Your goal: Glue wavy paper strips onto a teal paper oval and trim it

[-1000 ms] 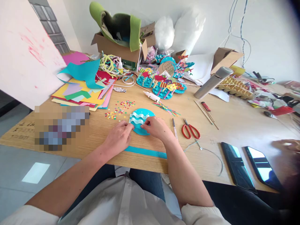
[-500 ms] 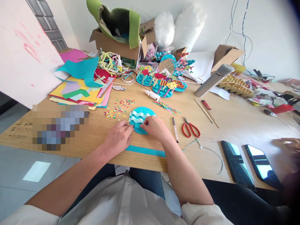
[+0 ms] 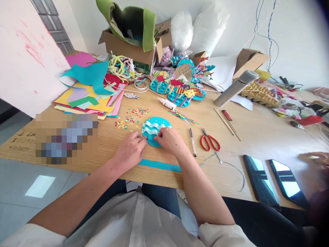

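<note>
A round blue paper disc (image 3: 156, 120) lies flat on the table, with small pale dots along its top. Two wavy light-blue paper strips (image 3: 151, 131) run across it. My left hand (image 3: 131, 148) rests at the disc's lower left edge, its fingers curled and the tips closed on that edge. Over the disc's right part is my right hand (image 3: 171, 140), thumb and fingers pinched together low on the disc. What sits in that pinch is too small and too blue-on-blue to make out. Nearer my body, a straight blue paper strip (image 3: 159, 165) lies beneath my wrists.
Confetti (image 3: 125, 122), a white glue bottle (image 3: 167, 103) and thin paper strips (image 3: 183, 117) lie beyond the disc. To the right are a pen (image 3: 192, 142), red-handled scissors (image 3: 210, 141) and two phones (image 3: 260, 181). Coloured paper (image 3: 100, 109) is stacked left. Another person's hand (image 3: 318, 158) shows far right.
The view has shifted very slightly. Both hands keep their places on the disc, and nothing else visibly moves.
</note>
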The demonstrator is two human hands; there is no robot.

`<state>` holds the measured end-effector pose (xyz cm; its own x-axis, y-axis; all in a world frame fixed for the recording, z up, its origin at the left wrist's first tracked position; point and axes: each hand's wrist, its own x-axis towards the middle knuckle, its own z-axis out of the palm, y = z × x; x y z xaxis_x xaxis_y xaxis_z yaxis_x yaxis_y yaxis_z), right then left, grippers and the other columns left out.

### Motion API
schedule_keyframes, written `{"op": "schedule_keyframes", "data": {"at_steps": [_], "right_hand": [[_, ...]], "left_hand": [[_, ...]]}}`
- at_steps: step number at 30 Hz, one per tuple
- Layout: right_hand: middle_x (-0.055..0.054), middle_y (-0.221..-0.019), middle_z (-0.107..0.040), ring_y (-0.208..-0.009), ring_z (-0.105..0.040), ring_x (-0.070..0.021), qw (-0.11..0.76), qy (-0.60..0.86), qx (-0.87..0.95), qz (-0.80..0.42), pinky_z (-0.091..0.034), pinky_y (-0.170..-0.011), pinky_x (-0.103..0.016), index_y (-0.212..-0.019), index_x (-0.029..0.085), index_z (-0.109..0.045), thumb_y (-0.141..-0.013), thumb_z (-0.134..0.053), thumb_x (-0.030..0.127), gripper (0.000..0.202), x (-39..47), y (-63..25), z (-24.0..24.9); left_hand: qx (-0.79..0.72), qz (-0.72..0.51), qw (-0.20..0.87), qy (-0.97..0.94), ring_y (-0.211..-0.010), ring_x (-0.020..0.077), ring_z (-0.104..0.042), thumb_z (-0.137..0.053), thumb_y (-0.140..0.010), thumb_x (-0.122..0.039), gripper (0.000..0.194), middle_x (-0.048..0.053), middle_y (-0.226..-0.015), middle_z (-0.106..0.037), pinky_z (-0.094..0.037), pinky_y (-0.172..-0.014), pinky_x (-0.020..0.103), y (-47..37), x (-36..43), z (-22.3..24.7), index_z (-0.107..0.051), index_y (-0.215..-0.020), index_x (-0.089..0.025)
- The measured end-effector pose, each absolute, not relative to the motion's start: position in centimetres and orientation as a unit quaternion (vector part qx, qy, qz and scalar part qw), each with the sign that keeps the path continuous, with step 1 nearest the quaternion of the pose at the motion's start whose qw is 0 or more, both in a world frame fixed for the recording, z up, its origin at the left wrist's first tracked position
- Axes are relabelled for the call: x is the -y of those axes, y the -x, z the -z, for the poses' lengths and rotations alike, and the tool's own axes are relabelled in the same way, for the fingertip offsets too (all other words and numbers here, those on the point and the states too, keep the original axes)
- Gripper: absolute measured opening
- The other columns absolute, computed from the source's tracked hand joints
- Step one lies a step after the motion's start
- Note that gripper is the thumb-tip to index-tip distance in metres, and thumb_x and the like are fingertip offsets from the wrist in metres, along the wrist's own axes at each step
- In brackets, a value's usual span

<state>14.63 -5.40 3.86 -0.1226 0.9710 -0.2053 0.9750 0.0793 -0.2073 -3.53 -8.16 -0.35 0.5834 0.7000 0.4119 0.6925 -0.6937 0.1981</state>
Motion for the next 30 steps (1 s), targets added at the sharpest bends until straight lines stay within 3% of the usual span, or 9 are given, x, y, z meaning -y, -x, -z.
{"op": "schedule_keyframes", "data": {"at_steps": [30], "right_hand": [[-0.011, -0.103, -0.073, -0.097, -0.067, -0.0252, 0.049, -0.673, -0.727, 0.130, -0.046, -0.076, -0.030, -0.099, 0.017, -0.069, -0.090, -0.054, 0.036, 0.026, 5.62, -13.90, -3.91]], "left_hand": [[-0.383, -0.233, 0.016, -0.894, -0.091, 0.0244, -0.055, -0.050, -0.081, 0.000, 0.021, 0.011, -0.086, -0.070, -0.054, -0.081, 0.039, 3.57, 8.08, 0.53, -0.067, -0.086, -0.011]]}}
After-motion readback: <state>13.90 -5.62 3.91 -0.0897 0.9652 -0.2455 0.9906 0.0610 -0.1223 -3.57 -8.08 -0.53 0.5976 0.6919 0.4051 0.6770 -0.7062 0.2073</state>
